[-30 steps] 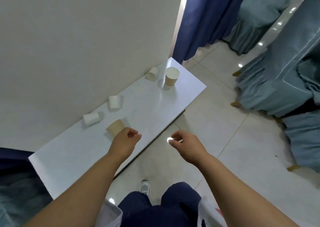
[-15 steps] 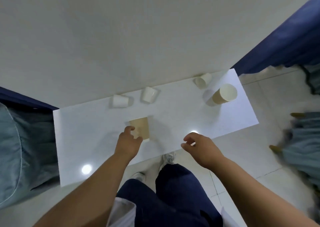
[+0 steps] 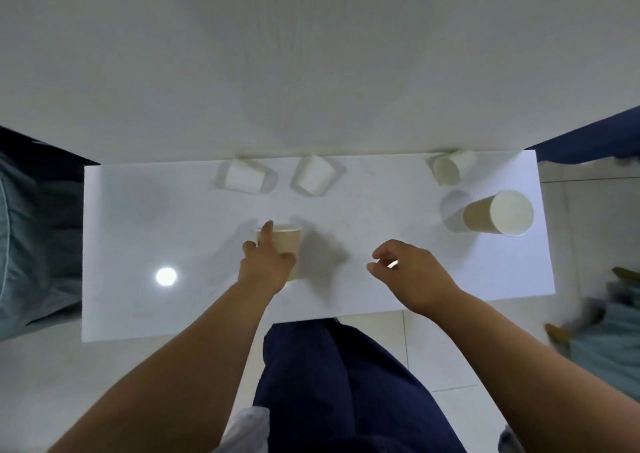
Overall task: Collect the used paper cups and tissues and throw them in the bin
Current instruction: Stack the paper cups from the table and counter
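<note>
Five paper cups stand or lie on a white table [image 3: 138,231]. My left hand [image 3: 265,262] grips a brown cup [image 3: 290,245] near the table's middle, with the index finger up its left side and the thumb on its front. My right hand [image 3: 408,272] hovers over the front edge, fingers loosely curled, holding nothing. Two white cups [image 3: 242,180] [image 3: 317,177] lie by the wall. A third white cup [image 3: 450,170] lies at the far right, and a taller brown cup [image 3: 495,214] stands in front of it. No tissue or bin is in view.
A pale wall [image 3: 311,54] rises right behind the table. Grey-blue covered chairs sit at the left [image 3: 31,231] and at the lower right [image 3: 609,335]. A dark blue curtain [image 3: 588,137] hangs at the right. Tiled floor [image 3: 519,400] lies under my legs.
My view has swung round to face the table squarely. My left hand has reached forward and closed round the brown cup. My right hand has moved over the table's front edge.
</note>
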Demonstrator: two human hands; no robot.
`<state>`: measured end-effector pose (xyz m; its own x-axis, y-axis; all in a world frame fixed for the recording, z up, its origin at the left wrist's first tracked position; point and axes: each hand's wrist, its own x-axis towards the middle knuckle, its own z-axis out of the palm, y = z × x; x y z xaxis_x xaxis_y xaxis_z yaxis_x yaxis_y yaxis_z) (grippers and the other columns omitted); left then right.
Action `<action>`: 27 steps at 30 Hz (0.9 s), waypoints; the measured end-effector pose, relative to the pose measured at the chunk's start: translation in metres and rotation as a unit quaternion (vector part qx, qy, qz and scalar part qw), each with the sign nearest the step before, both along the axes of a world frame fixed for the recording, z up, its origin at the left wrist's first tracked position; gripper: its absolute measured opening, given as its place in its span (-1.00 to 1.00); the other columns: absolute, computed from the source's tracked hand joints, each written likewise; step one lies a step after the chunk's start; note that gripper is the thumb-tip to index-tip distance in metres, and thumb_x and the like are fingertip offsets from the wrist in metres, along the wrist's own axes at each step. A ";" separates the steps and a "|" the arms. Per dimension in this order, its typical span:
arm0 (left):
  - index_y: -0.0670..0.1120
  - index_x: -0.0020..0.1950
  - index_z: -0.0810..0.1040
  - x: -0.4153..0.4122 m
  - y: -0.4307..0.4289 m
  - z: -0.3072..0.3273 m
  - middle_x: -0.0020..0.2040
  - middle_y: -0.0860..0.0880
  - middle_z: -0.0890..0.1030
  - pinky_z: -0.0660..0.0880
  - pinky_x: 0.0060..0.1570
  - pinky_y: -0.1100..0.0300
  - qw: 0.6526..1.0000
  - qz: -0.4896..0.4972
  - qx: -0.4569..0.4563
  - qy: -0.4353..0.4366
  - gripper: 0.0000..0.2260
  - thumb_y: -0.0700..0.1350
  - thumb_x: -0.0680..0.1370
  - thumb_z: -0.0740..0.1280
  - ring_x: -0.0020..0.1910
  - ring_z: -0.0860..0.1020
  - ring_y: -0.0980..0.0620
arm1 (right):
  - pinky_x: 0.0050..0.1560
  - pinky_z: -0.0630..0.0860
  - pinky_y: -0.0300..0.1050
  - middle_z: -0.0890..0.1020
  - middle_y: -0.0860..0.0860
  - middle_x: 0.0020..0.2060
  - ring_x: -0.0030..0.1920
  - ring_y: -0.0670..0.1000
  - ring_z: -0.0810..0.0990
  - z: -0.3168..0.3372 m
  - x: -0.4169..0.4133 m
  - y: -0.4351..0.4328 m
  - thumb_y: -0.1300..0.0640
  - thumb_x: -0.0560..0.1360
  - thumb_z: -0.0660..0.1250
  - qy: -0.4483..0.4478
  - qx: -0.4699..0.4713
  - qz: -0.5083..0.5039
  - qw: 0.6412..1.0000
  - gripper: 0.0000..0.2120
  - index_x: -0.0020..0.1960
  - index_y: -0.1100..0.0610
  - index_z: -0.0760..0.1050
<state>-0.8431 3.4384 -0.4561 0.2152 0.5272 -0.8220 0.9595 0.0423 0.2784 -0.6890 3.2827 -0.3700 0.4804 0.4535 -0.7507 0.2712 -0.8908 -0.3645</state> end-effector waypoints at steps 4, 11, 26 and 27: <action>0.10 0.49 0.04 0.003 0.008 -0.014 0.27 -0.16 0.28 0.49 -0.09 0.00 1.000 0.003 -0.008 -0.021 -0.36 -0.08 0.52 0.31 -0.01 0.48 -0.20 | 0.00 0.41 -0.21 0.56 -0.13 0.02 0.01 -0.09 0.53 -0.010 -0.005 0.007 -0.05 0.54 0.29 0.002 -0.011 -0.014 1.000 -0.75 0.17 0.01 0.49; 0.08 0.49 -0.01 0.005 0.017 0.006 0.28 -0.13 0.28 0.50 0.04 -0.08 0.998 -0.045 0.001 -0.044 -0.22 -0.08 0.43 0.41 0.10 0.50 -0.27 | 0.01 0.37 -0.22 0.55 -0.14 -0.01 0.00 -0.10 0.51 -0.003 -0.011 0.005 -0.06 0.54 0.30 -0.001 -0.023 -0.064 0.998 -0.75 0.16 0.02 0.49; 0.02 0.44 0.18 0.090 -0.017 0.075 0.29 -0.03 0.29 0.44 0.16 -0.14 0.976 -0.140 0.024 -0.168 -0.21 0.05 0.30 0.49 0.21 0.40 -0.17 | -0.03 0.35 -0.24 0.56 -0.04 0.05 -0.01 -0.07 0.49 0.019 0.037 -0.048 -0.01 0.54 0.31 -0.026 0.011 -0.194 0.981 -0.73 0.17 0.08 0.50; 0.03 0.44 0.18 0.098 -0.024 0.076 0.30 -0.03 0.28 0.43 0.18 -0.14 0.974 -0.142 0.023 -0.174 -0.20 0.05 0.30 0.49 0.22 0.39 -0.16 | -0.05 0.37 -0.22 0.56 -0.04 0.05 -0.02 -0.07 0.49 0.020 0.045 -0.054 -0.01 0.54 0.31 -0.031 0.013 -0.203 0.979 -0.73 0.18 0.07 0.49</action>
<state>-0.7451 3.4148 -0.3798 0.6185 0.4409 -0.6504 0.7784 -0.2305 0.5840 -0.6443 3.2283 -0.3504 0.6693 0.2335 -0.7053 -0.0811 -0.9207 -0.3818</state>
